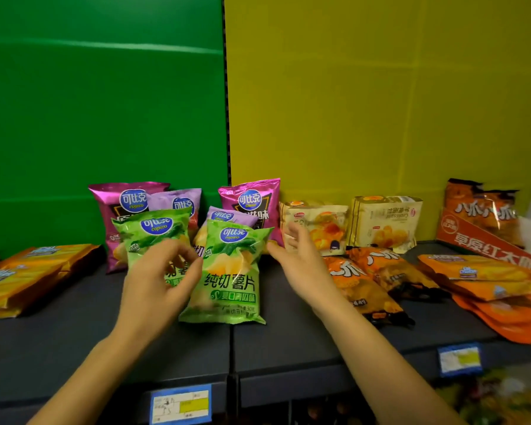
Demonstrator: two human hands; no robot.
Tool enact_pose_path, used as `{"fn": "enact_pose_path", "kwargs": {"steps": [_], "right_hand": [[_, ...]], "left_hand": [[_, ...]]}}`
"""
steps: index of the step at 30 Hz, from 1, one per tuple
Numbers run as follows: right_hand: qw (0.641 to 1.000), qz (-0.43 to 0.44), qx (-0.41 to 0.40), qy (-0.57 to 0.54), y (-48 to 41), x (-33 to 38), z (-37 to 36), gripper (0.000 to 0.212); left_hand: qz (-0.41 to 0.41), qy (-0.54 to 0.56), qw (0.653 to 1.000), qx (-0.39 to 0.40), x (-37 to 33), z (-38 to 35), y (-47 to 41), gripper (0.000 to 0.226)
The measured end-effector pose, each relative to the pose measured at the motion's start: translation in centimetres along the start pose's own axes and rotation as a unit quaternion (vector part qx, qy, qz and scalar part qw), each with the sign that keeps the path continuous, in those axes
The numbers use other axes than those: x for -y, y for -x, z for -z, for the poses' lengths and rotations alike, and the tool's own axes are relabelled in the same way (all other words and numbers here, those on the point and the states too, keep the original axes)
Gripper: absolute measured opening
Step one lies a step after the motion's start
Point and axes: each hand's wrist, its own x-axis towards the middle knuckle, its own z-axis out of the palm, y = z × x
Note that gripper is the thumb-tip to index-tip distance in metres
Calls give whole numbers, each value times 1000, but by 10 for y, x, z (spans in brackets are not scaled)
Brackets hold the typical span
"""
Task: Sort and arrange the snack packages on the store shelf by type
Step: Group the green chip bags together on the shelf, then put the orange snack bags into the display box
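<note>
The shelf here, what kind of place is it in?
Most likely a shop's snack aisle: a dark shelf carries price tags on its front edge, and many packaged snacks, such as green chip bags, stand grouped on it.

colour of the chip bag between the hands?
Light green bag, blue oval logo; head view.
</note>
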Motion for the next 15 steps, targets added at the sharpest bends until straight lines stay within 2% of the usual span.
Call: {"fn": "enact_pose_path", "kwargs": {"steps": [2,5,10,13,15], "right_hand": [[999,22,-15,25,2,1,26,46],[995,32,-49,81,2,-6,72,31],[979,-10,-78,188,-7,-32,150,30],[959,-31,-77,273,-18,-49,177,33],[941,-37,-58,332,-23,-62,182,35]], "left_hand": [[-5,47,997,66,-22,-21,2,26],[29,88,984,153,-51,-59,8,33],[109,59,965,232,-91,-116,8,75],[196,-1,937,289,-110,-150,-1,77],[234,-25,913,333,-115,-172,-5,102]]}}
